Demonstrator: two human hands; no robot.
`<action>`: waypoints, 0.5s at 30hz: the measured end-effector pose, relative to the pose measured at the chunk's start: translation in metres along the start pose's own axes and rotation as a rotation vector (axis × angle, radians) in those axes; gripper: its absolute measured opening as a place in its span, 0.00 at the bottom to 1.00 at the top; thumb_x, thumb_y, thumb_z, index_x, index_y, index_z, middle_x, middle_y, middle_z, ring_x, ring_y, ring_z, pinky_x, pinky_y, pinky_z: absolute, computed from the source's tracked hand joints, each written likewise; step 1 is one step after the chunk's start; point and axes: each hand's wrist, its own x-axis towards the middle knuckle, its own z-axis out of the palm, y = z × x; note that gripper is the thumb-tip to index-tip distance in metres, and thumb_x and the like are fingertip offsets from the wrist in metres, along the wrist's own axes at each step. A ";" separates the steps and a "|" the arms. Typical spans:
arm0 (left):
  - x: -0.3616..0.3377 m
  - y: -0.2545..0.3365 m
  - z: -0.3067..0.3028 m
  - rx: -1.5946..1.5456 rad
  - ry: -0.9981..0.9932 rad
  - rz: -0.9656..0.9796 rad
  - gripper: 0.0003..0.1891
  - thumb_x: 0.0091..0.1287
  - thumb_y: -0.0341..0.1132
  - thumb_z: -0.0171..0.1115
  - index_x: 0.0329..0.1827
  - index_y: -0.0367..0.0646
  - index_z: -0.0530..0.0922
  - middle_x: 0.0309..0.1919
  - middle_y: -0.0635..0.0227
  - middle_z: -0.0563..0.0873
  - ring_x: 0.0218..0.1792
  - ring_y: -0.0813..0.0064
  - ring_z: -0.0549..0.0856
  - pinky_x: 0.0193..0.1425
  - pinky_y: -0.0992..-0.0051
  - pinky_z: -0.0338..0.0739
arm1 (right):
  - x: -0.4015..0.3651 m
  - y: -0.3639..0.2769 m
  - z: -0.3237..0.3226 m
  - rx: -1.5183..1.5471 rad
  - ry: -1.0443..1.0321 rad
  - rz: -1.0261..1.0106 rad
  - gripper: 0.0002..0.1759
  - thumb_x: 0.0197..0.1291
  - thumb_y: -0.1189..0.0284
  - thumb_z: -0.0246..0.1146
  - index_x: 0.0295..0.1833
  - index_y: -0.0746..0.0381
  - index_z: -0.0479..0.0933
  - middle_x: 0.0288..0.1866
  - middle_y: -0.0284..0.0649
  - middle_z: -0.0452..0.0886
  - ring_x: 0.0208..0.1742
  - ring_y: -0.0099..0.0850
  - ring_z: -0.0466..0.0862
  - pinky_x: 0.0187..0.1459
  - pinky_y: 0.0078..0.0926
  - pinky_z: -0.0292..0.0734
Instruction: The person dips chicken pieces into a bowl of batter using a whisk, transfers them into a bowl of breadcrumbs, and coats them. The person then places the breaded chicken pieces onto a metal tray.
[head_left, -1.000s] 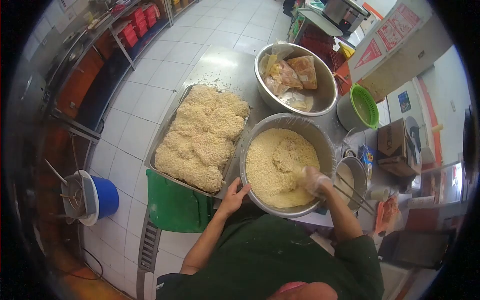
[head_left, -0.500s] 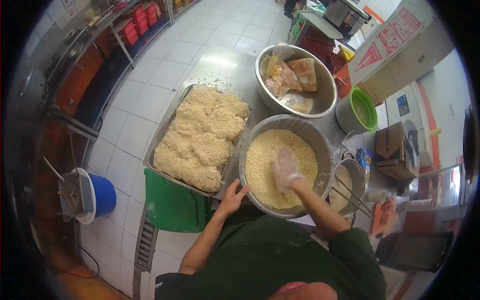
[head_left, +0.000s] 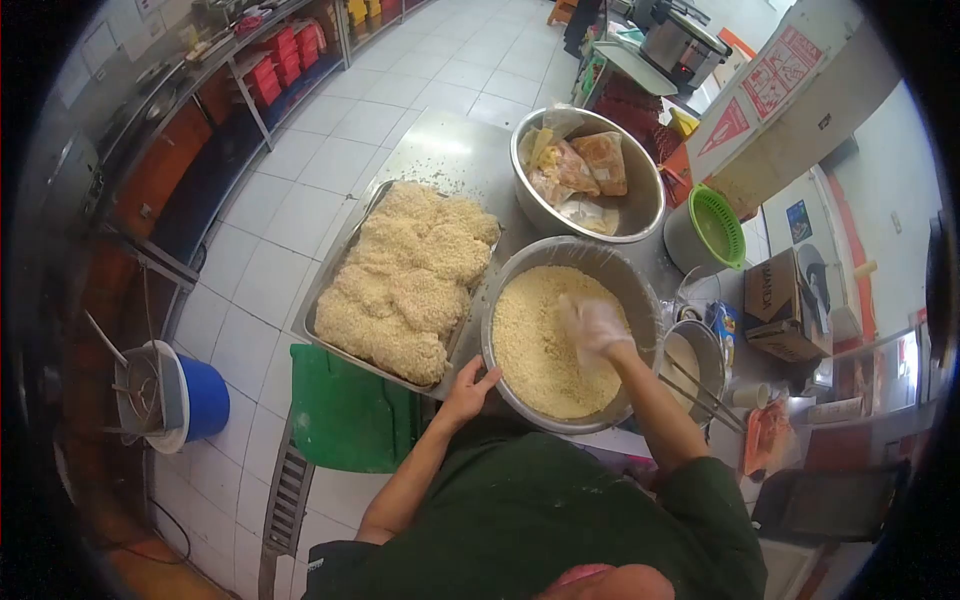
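A large metal bowl (head_left: 643, 275) holds pale yellow crumbs (head_left: 540, 335). My left hand (head_left: 467, 392) rests against the bowl's lower left rim, thumb and fingers apart. Inside the bowl, my right hand (head_left: 596, 328) is over the crumbs at the right side, whitish as if gloved or coated; motion smears its fingers. Left of the bowl lies a metal tray (head_left: 318, 292) heaped with crumb-coated pieces (head_left: 405, 275).
Behind stands a steel bowl (head_left: 522, 178) with bagged food (head_left: 600, 165). To the right are a green basket (head_left: 718, 225), a pot (head_left: 709, 350) with tongs across it and a cardboard box (head_left: 783, 305). A blue bucket (head_left: 205, 397) stands at left.
My right hand has moved slightly up and to the right within the bowl. My left hand stays at the rim. The camera view has shifted a little.
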 end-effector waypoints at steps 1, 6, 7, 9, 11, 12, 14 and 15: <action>-0.001 0.002 -0.001 0.016 -0.005 0.019 0.14 0.68 0.36 0.55 0.50 0.36 0.74 0.44 0.68 0.80 0.47 0.80 0.74 0.56 0.78 0.67 | 0.016 0.018 0.013 0.005 -0.002 0.001 0.25 0.62 0.58 0.49 0.56 0.64 0.72 0.58 0.55 0.73 0.61 0.49 0.71 0.62 0.39 0.64; -0.001 -0.003 -0.007 0.087 -0.070 0.003 0.15 0.68 0.37 0.55 0.53 0.37 0.73 0.46 0.68 0.78 0.49 0.79 0.74 0.58 0.77 0.65 | 0.059 0.033 -0.006 -0.120 -0.303 -0.112 0.27 0.49 0.52 0.61 0.42 0.66 0.80 0.38 0.51 0.82 0.39 0.41 0.81 0.44 0.40 0.72; 0.001 -0.001 -0.007 0.079 -0.059 0.032 0.14 0.68 0.37 0.55 0.51 0.37 0.73 0.45 0.68 0.79 0.48 0.79 0.74 0.57 0.77 0.66 | 0.050 0.025 -0.013 -0.122 -0.299 -0.116 0.27 0.49 0.52 0.61 0.42 0.66 0.80 0.38 0.51 0.82 0.39 0.41 0.81 0.44 0.40 0.72; 0.000 0.001 -0.008 0.059 -0.069 0.012 0.14 0.68 0.37 0.55 0.50 0.37 0.74 0.44 0.69 0.79 0.47 0.80 0.74 0.57 0.77 0.66 | 0.042 0.012 -0.023 -0.155 -0.389 -0.103 0.26 0.45 0.54 0.64 0.40 0.67 0.80 0.38 0.50 0.83 0.36 0.38 0.81 0.42 0.36 0.74; 0.000 0.001 -0.008 0.032 -0.074 -0.011 0.13 0.68 0.37 0.55 0.49 0.37 0.74 0.44 0.69 0.79 0.47 0.80 0.73 0.56 0.77 0.67 | 0.108 0.086 0.002 -0.261 -0.265 -0.295 0.26 0.43 0.55 0.66 0.39 0.67 0.80 0.39 0.50 0.82 0.37 0.38 0.81 0.42 0.35 0.74; 0.001 0.000 -0.007 0.030 -0.071 0.002 0.13 0.68 0.37 0.55 0.49 0.37 0.73 0.44 0.69 0.78 0.47 0.80 0.74 0.56 0.77 0.67 | 0.133 0.111 0.009 -0.353 -0.138 -0.481 0.25 0.42 0.56 0.67 0.39 0.66 0.80 0.40 0.49 0.82 0.38 0.38 0.82 0.42 0.34 0.75; 0.000 -0.002 -0.006 0.026 -0.067 0.011 0.13 0.68 0.36 0.55 0.49 0.37 0.73 0.45 0.69 0.78 0.46 0.80 0.74 0.56 0.77 0.67 | 0.055 0.044 -0.039 -0.358 -0.133 -0.353 0.25 0.42 0.56 0.67 0.40 0.65 0.80 0.41 0.49 0.82 0.40 0.39 0.82 0.43 0.35 0.75; 0.000 0.000 -0.007 0.038 -0.070 0.008 0.13 0.68 0.36 0.55 0.50 0.36 0.73 0.46 0.69 0.78 0.47 0.80 0.74 0.56 0.77 0.67 | 0.017 -0.002 -0.070 -0.353 -0.118 -0.219 0.26 0.41 0.55 0.67 0.42 0.65 0.79 0.42 0.49 0.82 0.41 0.40 0.82 0.44 0.35 0.75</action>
